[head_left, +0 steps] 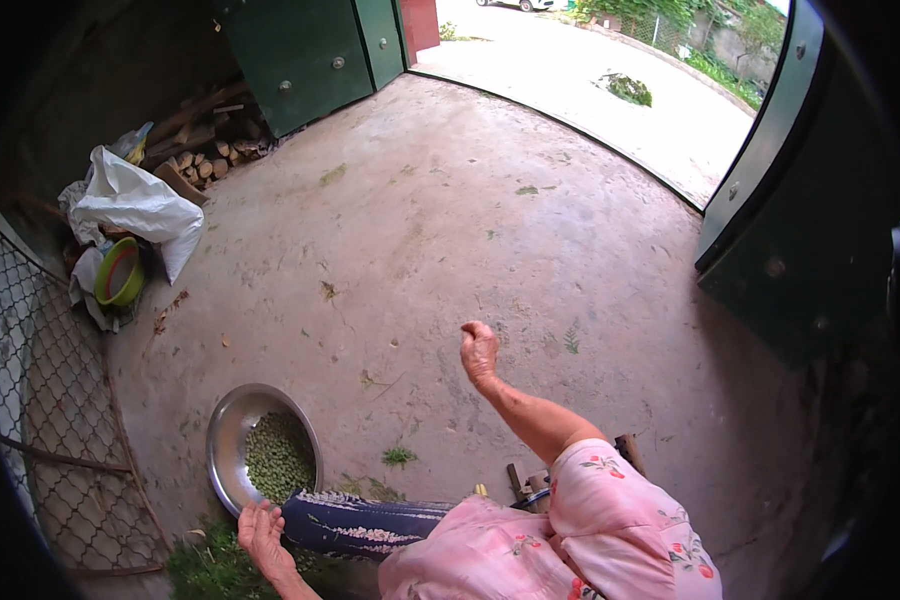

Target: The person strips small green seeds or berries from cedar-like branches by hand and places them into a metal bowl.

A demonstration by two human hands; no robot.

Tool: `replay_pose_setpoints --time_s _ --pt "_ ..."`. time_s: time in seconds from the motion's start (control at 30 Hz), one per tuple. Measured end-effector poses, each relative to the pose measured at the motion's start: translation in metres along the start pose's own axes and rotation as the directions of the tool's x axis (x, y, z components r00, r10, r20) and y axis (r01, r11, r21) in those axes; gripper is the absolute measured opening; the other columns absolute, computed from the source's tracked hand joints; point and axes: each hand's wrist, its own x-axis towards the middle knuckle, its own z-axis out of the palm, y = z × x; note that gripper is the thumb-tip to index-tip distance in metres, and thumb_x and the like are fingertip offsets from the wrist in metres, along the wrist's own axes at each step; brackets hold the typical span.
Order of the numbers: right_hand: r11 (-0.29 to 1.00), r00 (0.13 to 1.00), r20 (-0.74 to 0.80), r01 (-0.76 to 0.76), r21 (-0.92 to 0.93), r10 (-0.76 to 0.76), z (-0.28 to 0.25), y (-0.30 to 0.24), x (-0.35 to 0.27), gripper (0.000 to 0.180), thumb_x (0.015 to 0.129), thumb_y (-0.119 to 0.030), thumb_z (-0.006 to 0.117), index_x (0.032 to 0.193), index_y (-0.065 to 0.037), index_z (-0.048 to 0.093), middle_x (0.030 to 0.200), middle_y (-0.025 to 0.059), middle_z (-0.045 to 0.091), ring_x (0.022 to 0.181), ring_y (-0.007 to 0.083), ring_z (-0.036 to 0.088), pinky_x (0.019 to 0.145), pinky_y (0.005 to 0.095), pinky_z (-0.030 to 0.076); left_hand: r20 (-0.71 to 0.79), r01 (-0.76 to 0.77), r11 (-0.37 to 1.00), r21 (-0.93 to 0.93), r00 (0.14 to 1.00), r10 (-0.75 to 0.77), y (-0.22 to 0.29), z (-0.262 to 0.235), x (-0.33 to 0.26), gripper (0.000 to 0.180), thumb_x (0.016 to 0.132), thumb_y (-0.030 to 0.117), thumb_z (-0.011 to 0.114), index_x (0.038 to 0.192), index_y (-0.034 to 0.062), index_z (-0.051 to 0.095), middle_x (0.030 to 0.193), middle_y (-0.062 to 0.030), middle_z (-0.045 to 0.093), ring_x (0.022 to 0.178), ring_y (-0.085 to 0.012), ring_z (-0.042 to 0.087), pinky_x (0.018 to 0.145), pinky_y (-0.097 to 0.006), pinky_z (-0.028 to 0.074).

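Round steel bowl of green peas — left hand fingers spread beside it, right hand fisted.

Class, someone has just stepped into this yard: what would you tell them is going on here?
A person in a pink flowered top sits low over a concrete floor. Their left hand is open, just below the rim of a metal bowl holding shelled green peas. Their right hand is raised away from the bowl with the fingers closed; what it holds, if anything, cannot be seen. Green plant scraps lie by the left hand. Firewood and a white sack sit by the wall.
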Motion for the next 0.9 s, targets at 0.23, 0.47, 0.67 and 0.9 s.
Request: replay_pose_setpoints --time_s 0.23,0.47,0.67,0.9 --pt "0.997 0.976 0.217 0.01 0.079 -0.027 0.039 -0.042 -0.066 0.011 0.073 -0.008 0.057 0.083 -0.007 0.062 0.083 0.0138 0.059 0.08 0.0301 0.057 0.071 0.0355 0.045 0.066 -0.037 0.995 -0.096 0.997 0.043 0.011 -0.004 0.0 0.036 0.081 0.015 0.058 0.112 -0.0001 0.047 0.096 -0.0076 0.056 0.074 -0.0127 0.057 0.062 -0.021 0.046" --pt "0.947 0.857 0.489 -0.003 0.32 -0.163 0.097 -0.106 -0.157 0.012 0.074 -0.005 0.059 0.085 -0.005 0.062 0.08 0.0144 0.059 0.077 0.0284 0.058 0.07 0.0339 0.046 -0.108 -0.018 0.99 -0.138 0.994 0.003 0.0 -0.048 -0.025 0.038 0.081 0.009 0.056 0.116 -0.003 0.046 0.097 -0.0122 0.058 0.076 -0.0159 0.058 0.065 -0.024 0.048" --pt "0.772 0.627 0.687 -0.206 0.601 -0.367 0.124 -0.159 -0.22 0.012 0.079 -0.001 0.053 0.089 -0.001 0.06 0.079 0.0092 0.059 0.073 0.0179 0.056 0.068 0.0277 0.044 -0.345 -0.039 0.974 -0.221 0.938 -0.041 -0.017 -0.119 -0.068 0.034 0.082 0.008 0.054 0.114 -0.003 0.048 0.097 -0.013 0.06 0.079 -0.0175 0.06 0.068 -0.025 0.048" --pt "0.736 0.283 0.861 -0.447 0.509 -0.424 0.101 -0.263 -0.311 0.014 0.081 -0.001 0.052 0.094 0.003 0.057 0.079 0.0043 0.058 0.073 0.0122 0.054 0.07 0.0236 0.043 -0.779 -0.299 0.917 -0.263 0.627 -0.019 -0.041 -0.212 -0.19 0.03 0.082 0.008 0.056 0.11 -0.0009 0.052 0.094 -0.0121 0.061 0.079 -0.0171 0.06 0.069 -0.027 0.049"
